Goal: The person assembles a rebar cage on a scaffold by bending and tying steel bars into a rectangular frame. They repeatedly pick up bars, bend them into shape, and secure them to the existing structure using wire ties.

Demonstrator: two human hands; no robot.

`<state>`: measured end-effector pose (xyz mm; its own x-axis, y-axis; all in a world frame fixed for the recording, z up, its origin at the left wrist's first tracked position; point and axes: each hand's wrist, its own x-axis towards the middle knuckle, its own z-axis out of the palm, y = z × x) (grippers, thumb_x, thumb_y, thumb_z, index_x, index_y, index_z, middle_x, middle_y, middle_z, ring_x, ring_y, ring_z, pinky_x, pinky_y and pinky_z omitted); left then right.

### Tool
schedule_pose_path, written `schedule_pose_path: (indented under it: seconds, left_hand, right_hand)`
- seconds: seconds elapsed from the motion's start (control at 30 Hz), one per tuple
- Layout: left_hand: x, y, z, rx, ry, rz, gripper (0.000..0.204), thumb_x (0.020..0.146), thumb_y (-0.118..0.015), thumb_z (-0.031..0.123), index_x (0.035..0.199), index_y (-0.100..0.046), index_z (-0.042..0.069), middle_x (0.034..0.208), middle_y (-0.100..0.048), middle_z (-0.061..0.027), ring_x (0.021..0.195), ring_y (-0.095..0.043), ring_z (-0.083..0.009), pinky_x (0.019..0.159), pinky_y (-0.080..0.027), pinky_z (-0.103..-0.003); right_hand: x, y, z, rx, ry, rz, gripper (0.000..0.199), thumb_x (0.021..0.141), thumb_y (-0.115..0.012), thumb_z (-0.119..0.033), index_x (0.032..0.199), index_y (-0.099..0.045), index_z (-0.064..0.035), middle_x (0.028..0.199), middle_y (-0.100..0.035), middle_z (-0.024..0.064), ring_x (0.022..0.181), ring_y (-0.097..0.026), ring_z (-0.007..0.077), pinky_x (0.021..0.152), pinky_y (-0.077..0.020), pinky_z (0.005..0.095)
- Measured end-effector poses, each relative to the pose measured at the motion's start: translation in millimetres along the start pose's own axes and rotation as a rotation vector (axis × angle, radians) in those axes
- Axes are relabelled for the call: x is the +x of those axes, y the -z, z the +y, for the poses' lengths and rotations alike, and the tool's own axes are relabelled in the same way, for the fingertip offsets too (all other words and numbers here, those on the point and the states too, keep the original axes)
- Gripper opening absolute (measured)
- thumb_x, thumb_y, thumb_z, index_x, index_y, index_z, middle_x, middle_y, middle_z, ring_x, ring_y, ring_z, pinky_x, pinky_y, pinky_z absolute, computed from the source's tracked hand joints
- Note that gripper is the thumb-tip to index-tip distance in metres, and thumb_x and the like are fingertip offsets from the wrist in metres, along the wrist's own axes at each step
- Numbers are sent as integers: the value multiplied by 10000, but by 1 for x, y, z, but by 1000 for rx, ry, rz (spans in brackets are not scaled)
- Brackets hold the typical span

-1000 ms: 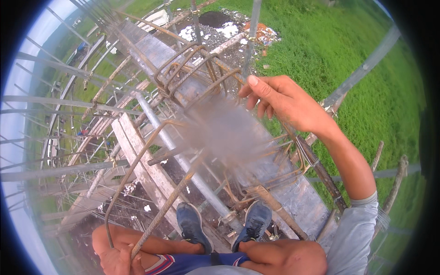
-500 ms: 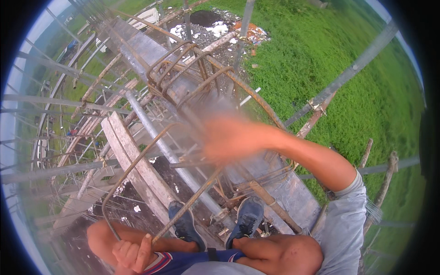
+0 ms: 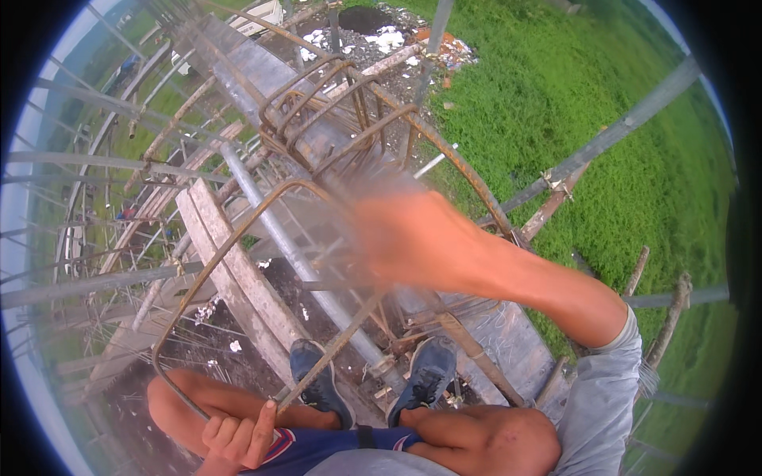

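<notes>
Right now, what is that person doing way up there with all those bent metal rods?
A person is perched high on a scaffold, feet in dark shoes on planks, with grass far below. The left hand grips the bottom corner of a rusty bent steel loop beside the knee. The right hand is blurred with motion, reaching out toward the loop and the rebar cage of rods and rings; whether it holds anything cannot be told.

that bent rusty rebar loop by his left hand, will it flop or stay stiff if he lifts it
The rusty bent steel rebar loop probably stays stiff: it keeps its curved rectangular shape while the left hand grips only its lower end. Likely heavy for its thinness, being steel. The rough rusted surface should resist slipping.
</notes>
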<state>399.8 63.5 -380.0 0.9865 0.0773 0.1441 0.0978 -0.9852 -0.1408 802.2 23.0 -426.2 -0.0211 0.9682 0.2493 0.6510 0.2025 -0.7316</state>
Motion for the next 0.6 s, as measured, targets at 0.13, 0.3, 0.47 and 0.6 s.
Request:
schedule_pose_path:
  seconds: [0.13,0.3,0.47,0.6]
  left_hand:
    - [-1,-19,25,-279,144,-214,479,836,-764,105,1271,-665,-69,621,-580,8,478,-505,-127,485,-368,-315]
    - [19,-37,45,-523,242,-276,603,857,-755,143,1390,-583,-82,593,-588,7,433,-531,-150,446,-410,-319]
    - [54,-83,91,-452,296,-155,563,761,-702,88,1316,-688,-8,554,-428,51,431,-458,-85,437,-332,-253]
    - [71,-105,107,-485,283,-92,665,759,-691,102,1392,-601,-79,555,-496,44,423,-510,-90,422,-400,-276]
  right_hand:
    - [-4,0,4,12,-14,-94,202,832,-633,-41,970,-499,21,865,-643,250,817,-647,503,698,-520,566]
    - [3,9,9,16,34,-142,206,879,-669,-107,994,-536,0,915,-638,217,825,-648,470,687,-516,540]
    - [-19,63,14,-365,-23,-55,353,921,-720,-211,1213,-639,-32,1072,-634,144,889,-662,384,725,-539,461]
    - [-38,86,40,-227,-296,208,540,987,-667,-385,1392,-611,-32,1306,-635,170,1120,-646,312,969,-513,440]
